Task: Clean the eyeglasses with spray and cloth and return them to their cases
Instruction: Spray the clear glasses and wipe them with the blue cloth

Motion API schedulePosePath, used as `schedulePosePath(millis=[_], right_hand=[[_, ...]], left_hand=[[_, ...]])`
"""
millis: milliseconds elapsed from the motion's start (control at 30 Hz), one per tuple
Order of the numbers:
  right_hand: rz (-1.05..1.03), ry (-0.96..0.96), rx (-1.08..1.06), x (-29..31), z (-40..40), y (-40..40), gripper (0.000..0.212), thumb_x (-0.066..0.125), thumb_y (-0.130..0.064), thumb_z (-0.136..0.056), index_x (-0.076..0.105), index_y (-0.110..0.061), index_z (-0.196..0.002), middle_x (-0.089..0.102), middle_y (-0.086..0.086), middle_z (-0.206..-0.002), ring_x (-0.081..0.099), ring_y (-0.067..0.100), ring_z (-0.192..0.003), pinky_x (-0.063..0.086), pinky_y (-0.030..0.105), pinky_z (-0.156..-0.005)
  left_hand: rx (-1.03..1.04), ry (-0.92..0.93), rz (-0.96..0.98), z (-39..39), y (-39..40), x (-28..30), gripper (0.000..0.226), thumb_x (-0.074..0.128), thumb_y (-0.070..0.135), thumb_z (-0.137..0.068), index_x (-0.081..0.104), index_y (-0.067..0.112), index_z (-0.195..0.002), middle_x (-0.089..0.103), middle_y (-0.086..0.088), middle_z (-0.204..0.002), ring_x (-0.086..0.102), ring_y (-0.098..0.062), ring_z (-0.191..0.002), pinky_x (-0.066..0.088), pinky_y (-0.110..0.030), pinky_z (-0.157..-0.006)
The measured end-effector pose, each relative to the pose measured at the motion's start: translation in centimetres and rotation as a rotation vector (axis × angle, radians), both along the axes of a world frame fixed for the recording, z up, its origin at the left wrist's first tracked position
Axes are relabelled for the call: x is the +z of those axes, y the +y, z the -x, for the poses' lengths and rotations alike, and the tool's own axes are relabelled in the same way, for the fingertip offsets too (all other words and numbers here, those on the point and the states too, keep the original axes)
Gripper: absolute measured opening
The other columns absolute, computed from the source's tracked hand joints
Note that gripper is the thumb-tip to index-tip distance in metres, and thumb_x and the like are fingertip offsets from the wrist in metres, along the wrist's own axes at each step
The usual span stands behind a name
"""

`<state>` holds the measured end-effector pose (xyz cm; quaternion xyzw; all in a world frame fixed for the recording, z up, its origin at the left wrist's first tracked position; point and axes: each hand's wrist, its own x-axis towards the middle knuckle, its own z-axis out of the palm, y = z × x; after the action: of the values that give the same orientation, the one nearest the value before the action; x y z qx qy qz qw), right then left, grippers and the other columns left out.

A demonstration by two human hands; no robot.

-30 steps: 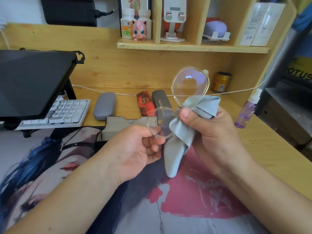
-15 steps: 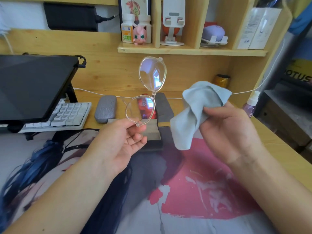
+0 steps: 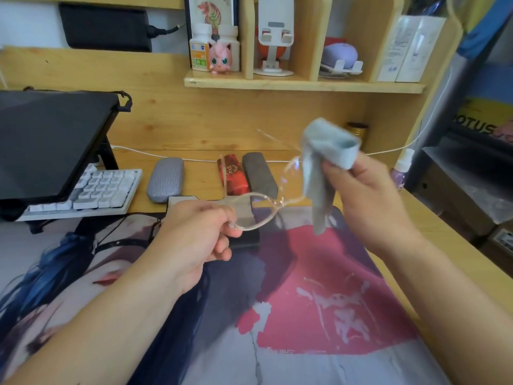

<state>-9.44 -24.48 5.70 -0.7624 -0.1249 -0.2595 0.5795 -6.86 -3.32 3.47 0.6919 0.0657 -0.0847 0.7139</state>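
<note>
Above the desk [image 3: 458, 245], left hand [image 3: 194, 234] pinches light, fragile clear-framed eyeglasses [image 3: 258, 211] by the rim; right hand [image 3: 369, 195] grips soft cloth [image 3: 324, 159].

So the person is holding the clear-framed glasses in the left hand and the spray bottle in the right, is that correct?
Not quite: the head view shows the right hand holding the grey cloth, not the spray bottle, which stands on the desk. The left hand does hold the clear-framed glasses.

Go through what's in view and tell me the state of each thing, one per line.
Clear-framed eyeglasses: unfolded, held in air by left hand.
Grey cloth: bunched in right hand.
Grey case: closed.
Red case: closed.
Dark case: closed.
Spray bottle: upright, capped.
</note>
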Motion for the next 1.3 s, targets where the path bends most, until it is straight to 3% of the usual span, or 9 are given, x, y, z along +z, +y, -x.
schedulePosePath(millis=[200,333,500,700,867,967,1067,1167,1300], right_hand=[[0.102,0.174,0.175,0.0,-0.1,-1.7,0.035,0.067,0.003,-0.086,0.076,-0.025,-0.103,0.075,0.006,-0.094,0.066,0.027,-0.082,0.048,0.043,-0.069],[0.313,0.266,0.298,0.5,0.3,-2.9,0.041,0.060,0.026,-0.079,0.072,-0.002,-0.106,0.075,0.006,-0.102,0.064,0.012,-0.118,0.047,0.027,-0.105],[0.581,0.220,0.158,0.1,-0.1,-3.1,0.036,0.072,-0.005,-0.089,0.075,-0.032,-0.112,0.061,-0.009,-0.106,0.061,0.006,-0.103,0.051,0.033,-0.091],[0.248,0.248,0.180,0.5,0.2,-3.2,0.045,0.067,0.005,-0.090,0.071,-0.033,-0.113,0.077,0.007,-0.100,0.071,0.028,-0.101,0.055,0.044,-0.088],[0.324,0.195,0.106,-0.4,-0.1,-1.7,0.037,0.062,0.015,-0.081,0.069,-0.018,-0.097,0.076,-0.001,-0.086,0.068,0.008,-0.078,0.049,0.018,-0.064],[0.195,0.144,0.144,-0.7,-0.3,-1.5,0.025,0.063,0.017,-0.084,0.068,-0.008,-0.087,0.072,-0.003,-0.080,0.063,0.008,-0.073,0.047,0.023,-0.064],[-0.260,0.148,0.043,-0.6,-1.1,-2.5,0.014,0.061,0.001,-0.094,0.070,-0.009,-0.099,0.070,0.009,-0.092,0.062,0.025,-0.083,0.047,0.041,-0.072],[-0.646,0.344,0.080,-1.0,-1.8,-3.3,0.027,0.048,-0.019,-0.105,0.065,-0.007,-0.122,0.074,0.008,-0.115,0.070,0.021,-0.108,0.059,0.034,-0.083],[-0.723,0.534,0.216,-1.5,-2.4,-3.9,0.044,0.040,-0.032,-0.107,0.054,-0.005,-0.139,0.061,0.015,-0.139,0.060,0.028,-0.127,0.051,0.045,-0.101]], left_hand=[[-0.106,0.073,-0.040,0.0,0.5,-0.2,0.010,0.060,-0.002,-0.091,0.068,-0.005,-0.086,0.061,-0.009,-0.056,0.036,-0.013,-0.039,0.038,-0.023,-0.039],[-0.127,0.108,-0.015,-0.3,0.9,0.3,0.013,0.062,0.001,-0.092,0.068,-0.005,-0.082,0.060,-0.009,-0.056,0.035,-0.011,-0.039,0.037,-0.022,-0.038],[-0.118,0.030,-0.085,-0.7,1.7,0.6,0.015,0.062,0.001,-0.091,0.068,-0.002,-0.078,0.060,-0.009,-0.056,0.037,-0.011,-0.039,0.040,-0.024,-0.039],[-0.012,-0.190,-0.264,-1.0,1.4,-0.2,0.023,0.056,0.008,-0.097,0.067,0.003,-0.077,0.065,-0.004,-0.053,0.045,-0.016,-0.037,0.049,-0.035,-0.054],[0.127,-0.360,-0.355,-1.6,1.7,-0.8,0.023,0.055,0.024,-0.102,0.065,0.013,-0.085,0.063,0.002,-0.052,0.053,-0.017,-0.037,0.052,-0.039,-0.062],[0.218,-0.564,-0.535,-1.7,2.0,-0.9,0.022,0.049,0.029,-0.104,0.059,0.020,-0.086,0.063,0.001,-0.063,0.063,-0.020,-0.053,0.049,-0.033,-0.059],[0.281,-0.847,-0.664,-2.4,2.8,-1.2,0.020,0.048,0.025,-0.105,0.056,0.017,-0.089,0.063,-0.002,-0.076,0.058,-0.021,-0.071,0.041,-0.019,-0.064],[0.244,-1.070,-0.649,-2.8,3.3,-1.2,0.014,0.053,0.016,-0.104,0.058,0.014,-0.091,0.061,0.002,-0.080,0.052,-0.019,-0.073,0.036,-0.015,-0.066],[0.184,-1.363,-0.605,-2.4,3.1,-1.1,0.017,0.052,0.012,-0.102,0.063,0.002,-0.093,0.058,0.001,-0.085,0.048,-0.012,-0.076,0.037,-0.012,-0.072]])
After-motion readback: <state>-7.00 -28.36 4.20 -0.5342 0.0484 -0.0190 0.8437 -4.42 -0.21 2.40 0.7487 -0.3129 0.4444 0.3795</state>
